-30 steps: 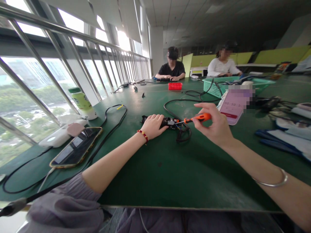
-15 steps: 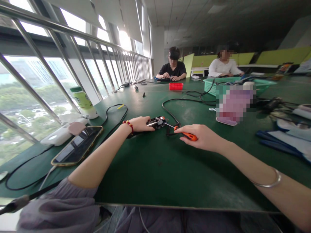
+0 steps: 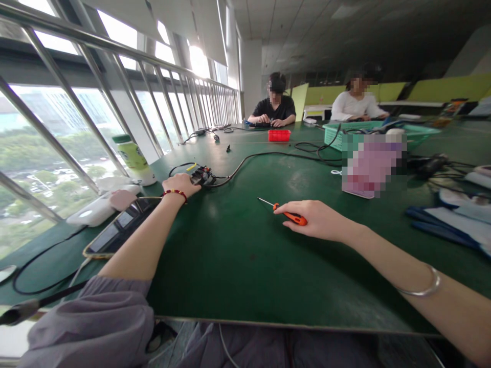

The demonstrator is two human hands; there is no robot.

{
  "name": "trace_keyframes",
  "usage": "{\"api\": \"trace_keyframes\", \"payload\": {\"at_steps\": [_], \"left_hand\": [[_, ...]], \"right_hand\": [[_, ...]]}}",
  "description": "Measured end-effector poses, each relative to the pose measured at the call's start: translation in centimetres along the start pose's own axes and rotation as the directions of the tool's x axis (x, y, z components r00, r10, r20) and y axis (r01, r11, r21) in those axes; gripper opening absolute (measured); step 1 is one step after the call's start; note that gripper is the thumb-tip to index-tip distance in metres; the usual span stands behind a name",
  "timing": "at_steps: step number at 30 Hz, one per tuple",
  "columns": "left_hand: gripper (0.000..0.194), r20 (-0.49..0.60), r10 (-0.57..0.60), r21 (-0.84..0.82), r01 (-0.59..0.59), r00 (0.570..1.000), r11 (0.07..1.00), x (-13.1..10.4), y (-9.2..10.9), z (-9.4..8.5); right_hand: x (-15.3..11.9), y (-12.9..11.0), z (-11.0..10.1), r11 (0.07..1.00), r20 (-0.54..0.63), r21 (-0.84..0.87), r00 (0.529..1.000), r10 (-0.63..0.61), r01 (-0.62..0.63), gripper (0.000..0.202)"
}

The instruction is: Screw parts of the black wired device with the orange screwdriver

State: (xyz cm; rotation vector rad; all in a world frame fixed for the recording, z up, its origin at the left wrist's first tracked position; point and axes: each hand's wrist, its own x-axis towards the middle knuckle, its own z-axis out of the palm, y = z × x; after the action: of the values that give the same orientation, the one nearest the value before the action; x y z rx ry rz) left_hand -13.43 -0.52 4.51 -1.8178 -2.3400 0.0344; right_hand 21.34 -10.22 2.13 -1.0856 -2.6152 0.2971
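Observation:
My left hand (image 3: 181, 185) is closed on a small black device (image 3: 203, 175) with metal and orange parts, at the left of the green table (image 3: 245, 271). A black cable (image 3: 245, 159) runs from that device toward the right. My right hand (image 3: 312, 219) holds a screwdriver (image 3: 295, 219) by its orange and black handle, low over the middle of the table. The screwdriver's thin shaft points to the left and touches nothing that I can see. The fingers of my left hand are partly hidden behind its back.
At left lie a phone (image 3: 111, 237), a white device (image 3: 92, 209) and a green bottle (image 3: 134, 159) by the railing. A red tray (image 3: 279, 135), a green basket (image 3: 333, 137), a pink blurred object (image 3: 370, 168) and gloves (image 3: 456, 220) are farther off. Two people sit across the table.
My left hand has carried the black device leftward, away from the screwdriver tip, and its cable trails along. My right hand has stayed nearly in place with the screwdriver.

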Motion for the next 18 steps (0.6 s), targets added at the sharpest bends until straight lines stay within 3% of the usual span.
{"api": "trace_keyframes", "payload": {"at_steps": [6, 18], "left_hand": [[0.051, -0.272, -0.073, 0.032, 0.085, 0.959, 0.996, -0.38, -0.54, 0.04], [0.041, -0.287, -0.067, 0.023, 0.076, 0.956, 0.997, -0.06, -0.72, 0.75]], "right_hand": [[0.04, 0.23, 0.13, 1.000, 0.021, 0.000, 1.000, -0.004, 0.004, 0.037], [0.05, 0.14, 0.13, 1.000, 0.025, -0.010, 1.000, 0.004, -0.004, 0.036]]}}
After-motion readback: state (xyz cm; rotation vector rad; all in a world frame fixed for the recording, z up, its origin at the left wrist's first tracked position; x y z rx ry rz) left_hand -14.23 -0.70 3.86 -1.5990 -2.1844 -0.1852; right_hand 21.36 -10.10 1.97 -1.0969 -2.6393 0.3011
